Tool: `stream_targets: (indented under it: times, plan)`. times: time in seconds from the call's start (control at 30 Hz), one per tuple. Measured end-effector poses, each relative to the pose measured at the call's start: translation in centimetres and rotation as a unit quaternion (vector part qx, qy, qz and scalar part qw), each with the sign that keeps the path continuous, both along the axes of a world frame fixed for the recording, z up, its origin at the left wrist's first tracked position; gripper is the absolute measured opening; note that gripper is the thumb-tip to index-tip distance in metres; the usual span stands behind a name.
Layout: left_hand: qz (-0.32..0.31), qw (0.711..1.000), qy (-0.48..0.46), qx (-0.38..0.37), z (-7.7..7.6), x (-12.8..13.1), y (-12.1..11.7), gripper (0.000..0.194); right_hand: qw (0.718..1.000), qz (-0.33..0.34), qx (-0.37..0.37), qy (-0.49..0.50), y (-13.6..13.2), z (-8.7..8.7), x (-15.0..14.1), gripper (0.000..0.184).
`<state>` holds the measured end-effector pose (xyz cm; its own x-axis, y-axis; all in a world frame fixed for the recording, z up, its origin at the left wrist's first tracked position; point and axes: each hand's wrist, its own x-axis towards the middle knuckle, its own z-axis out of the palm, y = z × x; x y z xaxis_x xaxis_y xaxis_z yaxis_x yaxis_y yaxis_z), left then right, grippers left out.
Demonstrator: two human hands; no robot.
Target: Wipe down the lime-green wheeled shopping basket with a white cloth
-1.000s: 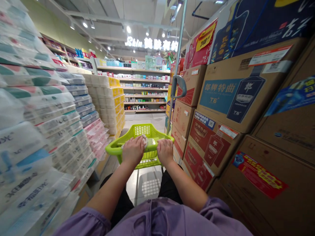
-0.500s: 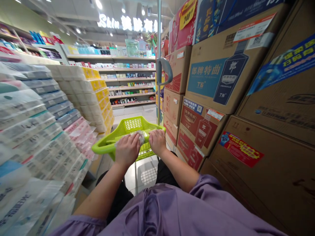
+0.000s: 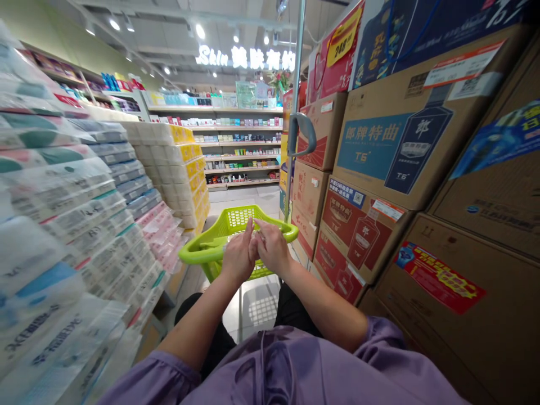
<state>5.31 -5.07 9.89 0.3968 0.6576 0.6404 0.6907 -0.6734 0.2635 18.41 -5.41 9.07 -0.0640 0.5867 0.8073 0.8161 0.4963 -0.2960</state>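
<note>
My left hand (image 3: 237,257) and my right hand (image 3: 273,248) are raised just above the near rim of a lime-green plastic shopping basket (image 3: 198,254) on a cart. The two hands are pressed together, fingertips meeting. My left hand's fingers point up and my right hand's fingers curl against them. Whatever lies between them is hidden. The basket's mesh walls show past my hands, and its inside looks bare where it shows. My purple sleeves fill the bottom of the view.
Stacked packs of tissue and paper rolls (image 3: 97,208) line the left of a narrow aisle. Tall stacks of cardboard liquor cartons (image 3: 392,152) close the right side. A metal pole with a grey hook (image 3: 300,129) stands by the cartons. Product shelves (image 3: 240,152) cross the far end.
Both hands have come off the basket's handle and met in front of me. The crumpled white thing under my left hand no longer shows. The view has tilted back up and right.
</note>
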Motion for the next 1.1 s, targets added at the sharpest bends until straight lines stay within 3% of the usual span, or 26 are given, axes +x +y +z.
stream_targets:
  times: [0.07, 0.17, 0.23, 0.3, 0.37, 0.43, 0.53, 0.6, 0.67, 0.77, 0.83, 0.97, 1.1]
  plan:
    - [-0.002, 0.995, -0.101, -0.021, 0.5, -0.3, 0.6, 0.057, 0.997, 0.041, -0.017, -0.059, -0.3, 0.7, -1.1, 0.044]
    - [0.036, 0.983, -0.178, 0.000, 1.0, -1.6, 1.6, 0.057, 0.991, 0.027, -0.052, -0.121, -0.3, 0.4, -2.4, 0.042]
    - [0.078, 0.991, -0.106, 0.006, 1.0, -2.6, 2.0, 0.057, 0.990, 0.013, -0.050, -0.133, 0.0, -0.4, -2.5, 0.037]
    - [0.114, 0.993, 0.024, -0.006, 0.7, -3.4, 1.9, 0.054, 0.992, 0.028, -0.035, -0.120, 0.6, -1.0, -1.7, 0.030]
    - [0.143, 0.981, 0.132, -0.005, 0.3, -3.7, 1.5, 0.051, 0.995, 0.046, -0.027, -0.078, 1.5, -1.3, -0.2, 0.027]
    - [0.166, 0.969, 0.184, 0.015, 0.1, -3.5, 1.1, 0.048, 1.000, 0.008, -0.026, 0.005, 2.5, -1.2, 1.1, 0.030]
    - [0.184, 0.964, 0.193, 0.022, 0.2, -2.8, 0.6, 0.047, 0.991, -0.086, -0.025, 0.095, 3.1, -0.9, 1.0, 0.028]
    - [0.190, 0.964, 0.188, 0.012, 0.5, -2.5, 0.6, 0.046, 0.995, -0.067, -0.034, 0.061, 2.7, -0.8, -0.4, 0.024]
    - [0.183, 0.966, 0.183, 0.005, 0.5, -2.5, 0.7, 0.045, 0.999, 0.004, -0.037, -0.007, 2.0, -0.9, -1.7, 0.021]
    - [0.161, 0.972, 0.172, 0.010, 0.3, -2.9, 1.0, 0.045, 0.997, 0.064, -0.015, -0.052, 1.4, -0.8, -1.7, 0.021]
    - [0.153, 0.974, 0.164, 0.017, 0.0, -3.2, 1.1, 0.046, 0.999, 0.027, -0.025, -0.029, 1.7, -0.6, -0.5, 0.023]
    - [0.153, 0.976, 0.155, 0.024, -0.4, -3.0, 1.3, 0.047, 0.988, -0.115, -0.082, 0.068, 2.5, -0.2, 0.0, 0.025]
    - [0.145, 0.977, 0.147, 0.048, -0.6, -2.9, 1.7, 0.047, 0.997, -0.042, -0.053, 0.036, 2.7, -0.6, -2.4, 0.028]
